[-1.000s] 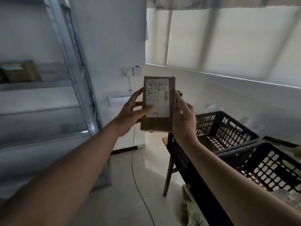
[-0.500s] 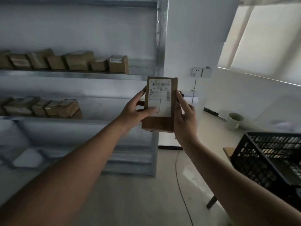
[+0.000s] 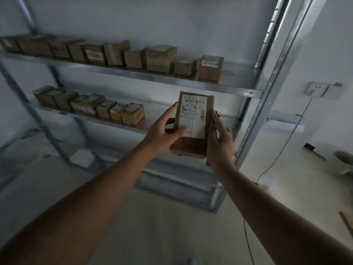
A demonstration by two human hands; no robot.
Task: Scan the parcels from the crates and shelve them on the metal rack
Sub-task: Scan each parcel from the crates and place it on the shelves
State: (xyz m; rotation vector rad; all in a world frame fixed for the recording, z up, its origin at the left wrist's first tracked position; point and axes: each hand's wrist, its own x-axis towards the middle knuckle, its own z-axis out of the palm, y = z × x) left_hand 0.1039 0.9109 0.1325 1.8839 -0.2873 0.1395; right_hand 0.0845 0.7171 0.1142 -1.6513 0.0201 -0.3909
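I hold a flat brown cardboard parcel [image 3: 193,127] with a white barcode label upright in front of the metal rack [image 3: 250,119]. My left hand [image 3: 164,132] grips its left edge, thumb across the label. My right hand [image 3: 219,142] holds the right edge, and something small and dark shows behind its fingers. The parcel hangs level with the middle shelf [image 3: 91,119], to the right of the row of parcels [image 3: 131,113] there. The upper shelf [image 3: 152,75] carries several brown parcels [image 3: 210,67] along its length.
The rack's right upright [image 3: 271,77] stands just right of my hands. A wall socket [image 3: 315,89] with a hanging cable [image 3: 282,148] is beyond it. A pale cup [image 3: 343,163] sits at the far right. A white sheet [image 3: 82,160] lies on a lower shelf.
My view has swung left from the black crates to face the rack. Both hands have kept their hold on the parcel and carried it toward the middle shelf.
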